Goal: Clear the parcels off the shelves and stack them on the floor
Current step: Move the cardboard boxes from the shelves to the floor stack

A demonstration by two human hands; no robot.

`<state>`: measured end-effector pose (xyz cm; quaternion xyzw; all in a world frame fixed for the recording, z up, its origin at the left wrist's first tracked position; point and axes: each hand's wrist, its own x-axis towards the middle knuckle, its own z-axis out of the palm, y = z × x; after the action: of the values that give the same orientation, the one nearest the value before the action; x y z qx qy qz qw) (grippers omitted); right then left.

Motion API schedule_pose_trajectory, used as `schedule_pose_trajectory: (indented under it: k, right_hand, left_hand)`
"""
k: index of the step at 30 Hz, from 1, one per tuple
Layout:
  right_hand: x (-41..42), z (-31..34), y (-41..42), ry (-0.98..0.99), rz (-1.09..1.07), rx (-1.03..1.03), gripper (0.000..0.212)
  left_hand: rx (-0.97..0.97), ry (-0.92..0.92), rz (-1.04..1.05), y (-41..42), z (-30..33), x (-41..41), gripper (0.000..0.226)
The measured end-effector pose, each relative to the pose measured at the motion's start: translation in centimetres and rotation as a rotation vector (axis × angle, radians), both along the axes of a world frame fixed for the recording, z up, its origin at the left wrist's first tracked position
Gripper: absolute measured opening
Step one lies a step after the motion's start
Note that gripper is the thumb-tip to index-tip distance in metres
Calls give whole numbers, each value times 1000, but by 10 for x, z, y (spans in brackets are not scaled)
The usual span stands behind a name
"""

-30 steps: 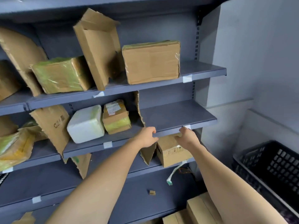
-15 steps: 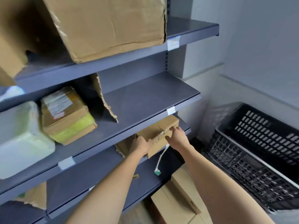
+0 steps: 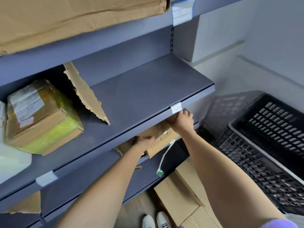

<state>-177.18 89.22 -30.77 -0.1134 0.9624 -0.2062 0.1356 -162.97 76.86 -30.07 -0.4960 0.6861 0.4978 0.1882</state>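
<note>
Both hands, left hand (image 3: pixel 142 143) and right hand (image 3: pixel 181 123), grip a small parcel (image 3: pixel 160 139) under the shelf (image 3: pixel 148 99); sliding it out level should clear the lip.

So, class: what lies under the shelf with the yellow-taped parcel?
A small box, held by both hands. The shelf hides its back and most fingers.

Both arms extended forward (bare forearms); left grip (image 3: pixel 142 143) and right grip (image 3: pixel 181 122) curled, fingertips hidden.

grey metal shelving (image 3: pixel 148 89) w/ white walls (image 3: pixel 271 30), wood floor (image 3: pixel 138 206).
</note>
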Motion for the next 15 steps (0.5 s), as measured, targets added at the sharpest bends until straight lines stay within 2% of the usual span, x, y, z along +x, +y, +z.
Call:
schedule_pose_trajectory:
  k: [3, 6, 9, 11, 13, 15]
  right_hand:
    - [-9, -4, -2, -109, -52, -57, 98]
    - [-13, -5, -3, -172, -70, -149, 102]
    - [-15, -2, -2, -190, -69, -136, 109]
    - [-12, 1, -1, -204, -74, -94, 114]
    - [-7, 3, 2, -229, -87, -70, 114]
    - [-2, 4, 6, -288, -100, -123, 111]
  left_hand:
    - [85, -27, 40, 1, 8, -3, 59]
    - [125, -6, 61, -1, 4, -9, 49]
    - [163, -27, 97, 3, 5, -4, 42]
    - [158, -7, 139, 5, 8, 1, 30]
    - [157, 23, 213, 11, 16, 10, 38]
    - [144, 56, 258, 16, 19, 15, 64]
